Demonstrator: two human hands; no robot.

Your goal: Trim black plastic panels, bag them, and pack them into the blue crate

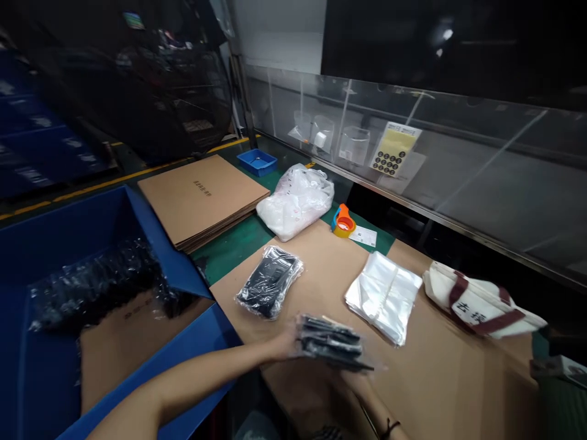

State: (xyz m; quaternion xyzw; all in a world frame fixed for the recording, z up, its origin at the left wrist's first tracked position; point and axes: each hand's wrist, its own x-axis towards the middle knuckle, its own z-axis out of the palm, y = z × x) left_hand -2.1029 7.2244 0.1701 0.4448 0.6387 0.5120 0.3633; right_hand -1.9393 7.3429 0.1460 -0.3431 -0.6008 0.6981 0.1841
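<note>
Between my two hands is a stack of black packets in clear plastic [330,342], blurred by motion and held above the cardboard-covered table. My left hand [285,344] grips its left end, with the fingers partly hidden by the plastic. From below and the right, my right hand [356,380] holds the stack's near side; its fingers are mostly covered. Just beyond my left hand lies another pile of wrapped black packets [269,282]. To the right of that pile, a stack of clear plastic bags [384,296] rests on the cardboard [321,263].
A blue bin [183,269] at left holds wrapped black packets [101,275] and a cardboard sheet. Behind are stacked cardboard sheets [202,195], a small blue tray [257,162], a white plastic bag [298,198] and a tape dispenser [343,221]. A canvas bag [481,302] lies right.
</note>
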